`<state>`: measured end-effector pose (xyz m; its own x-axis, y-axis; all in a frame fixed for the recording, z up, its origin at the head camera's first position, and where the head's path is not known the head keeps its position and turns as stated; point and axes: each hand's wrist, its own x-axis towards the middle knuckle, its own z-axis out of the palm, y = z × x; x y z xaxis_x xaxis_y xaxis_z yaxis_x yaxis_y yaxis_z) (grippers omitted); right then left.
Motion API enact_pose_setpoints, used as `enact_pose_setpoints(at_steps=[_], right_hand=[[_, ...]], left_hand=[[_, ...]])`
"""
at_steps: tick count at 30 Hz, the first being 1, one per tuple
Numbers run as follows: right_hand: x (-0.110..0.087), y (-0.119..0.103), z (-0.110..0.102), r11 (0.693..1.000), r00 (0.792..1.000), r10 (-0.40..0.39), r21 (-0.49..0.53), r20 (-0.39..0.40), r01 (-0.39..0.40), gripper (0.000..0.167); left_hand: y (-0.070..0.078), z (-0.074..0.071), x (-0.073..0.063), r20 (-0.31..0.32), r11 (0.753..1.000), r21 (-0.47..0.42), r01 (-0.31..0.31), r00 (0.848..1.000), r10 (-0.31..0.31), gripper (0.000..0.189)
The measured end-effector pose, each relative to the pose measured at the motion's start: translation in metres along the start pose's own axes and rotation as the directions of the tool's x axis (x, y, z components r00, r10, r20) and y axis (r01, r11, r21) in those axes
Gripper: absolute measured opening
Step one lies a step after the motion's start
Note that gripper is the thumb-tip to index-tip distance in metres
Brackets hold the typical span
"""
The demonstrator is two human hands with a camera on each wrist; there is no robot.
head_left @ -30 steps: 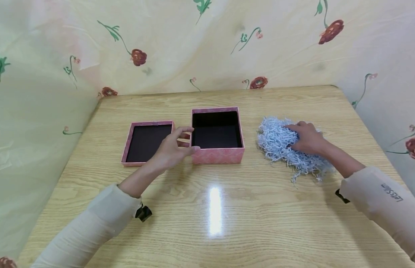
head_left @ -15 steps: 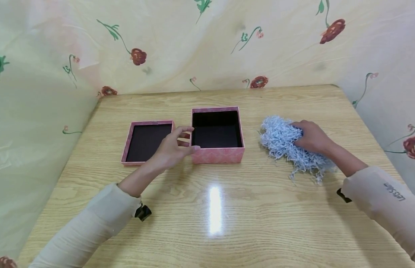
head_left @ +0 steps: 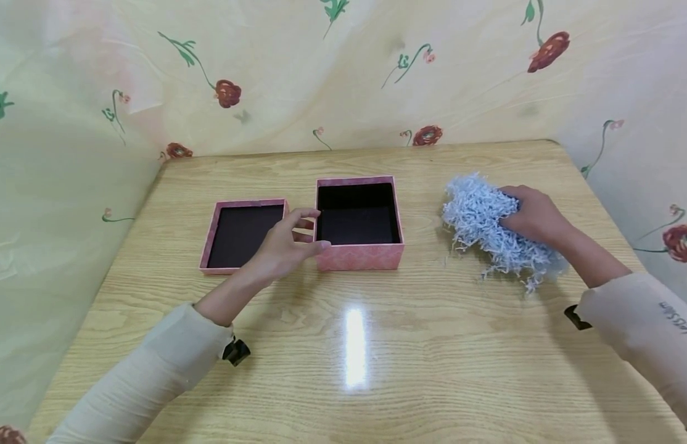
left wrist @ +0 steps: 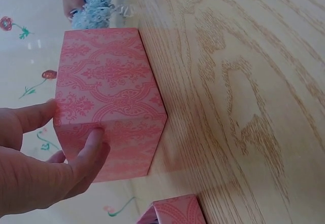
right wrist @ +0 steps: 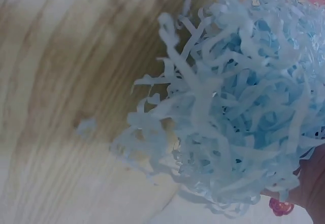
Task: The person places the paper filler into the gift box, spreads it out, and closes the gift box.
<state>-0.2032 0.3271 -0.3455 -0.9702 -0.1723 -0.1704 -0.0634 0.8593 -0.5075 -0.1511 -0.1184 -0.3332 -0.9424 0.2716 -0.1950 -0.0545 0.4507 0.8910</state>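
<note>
A deep pink patterned box point(head_left: 359, 258) with a black interior stands uncovered mid-table. My left hand point(head_left: 285, 245) grips its near left corner, thumb at the front rim and bent fingers along the left side. In the left wrist view the fingertips point(left wrist: 95, 138) lie against the box's pink side. My right hand point(head_left: 534, 216) holds a big bundle of pale blue shredded paper point(head_left: 477, 213) to the right of the box. Loose strands point(right wrist: 147, 132) dangle from the bundle close over the table in the right wrist view. The right fingers are mostly buried in the paper.
A shallow pink box lid point(head_left: 243, 237) lies with its black inside up, left of the box and beside the left forearm. The wooden table point(head_left: 432, 357) meets flower-printed sheeting point(head_left: 293, 74) at the back and sides. A small paper scrap point(right wrist: 86, 127) lies on the wood.
My right hand has drawn the shredded paper up and slightly back to the right, gathering it off the table. The left hand, box and lid have stayed where they were.
</note>
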Motion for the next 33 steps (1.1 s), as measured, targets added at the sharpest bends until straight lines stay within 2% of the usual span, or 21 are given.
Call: enact_pose_setpoints(at_steps=[14, 24, 33], right_hand=[[-0.003, -0.007, -0.019, 1.000, 0.999, 0.016, 0.012, -0.045, -0.016, 0.069], [-0.002, -0.011, -0.030, 1.000, 0.991, -0.018, 0.008, -0.134, 0.019, 0.059], [-0.001, -0.015, -0.036, 1.000, 0.987, -0.026, 0.005, -0.160, 0.027, 0.058]], left_hand=[[0.000, 0.000, 0.000, -0.008, 1.000, 0.005, 0.004, 1.000, -0.004, 0.057], [-0.001, 0.001, 0.000, -0.011, 1.000, 0.011, -0.004, 1.000, 0.004, 0.057], [0.001, 0.000, -0.001, -0.010, 1.000, 0.015, 0.002, 1.000, -0.002, 0.058]])
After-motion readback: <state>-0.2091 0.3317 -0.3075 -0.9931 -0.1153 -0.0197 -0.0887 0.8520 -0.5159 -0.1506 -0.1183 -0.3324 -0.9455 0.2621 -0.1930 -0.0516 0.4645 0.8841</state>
